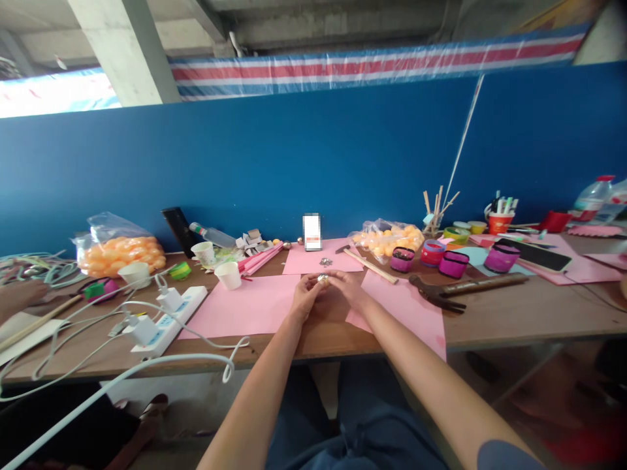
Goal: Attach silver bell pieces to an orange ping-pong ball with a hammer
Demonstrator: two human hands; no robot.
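My left hand (pixel 307 295) and my right hand (pixel 347 287) meet over the wooden table. Their fingers close round a small shiny silvery object (pixel 322 279), too small to identify, and partly cover it. Just beyond the fingers, a little heap of small metal pieces (pixel 326 262) lies on a pink sheet (pixel 294 262). Behind that, a phone-like white screen (pixel 312 232) stands upright. A stick with a wooden handle (pixel 375 267) lies to the right of the heap.
At right are a claw hammer (pixel 460 287), purple bands (pixel 453 264) and a bag of orange balls (pixel 386 238). A white power strip (pixel 171 320) with loose cables, a paper cup (pixel 228 275) and another ball bag (pixel 120 251) occupy the left. Another person's hand (pixel 22 297) is at far left.
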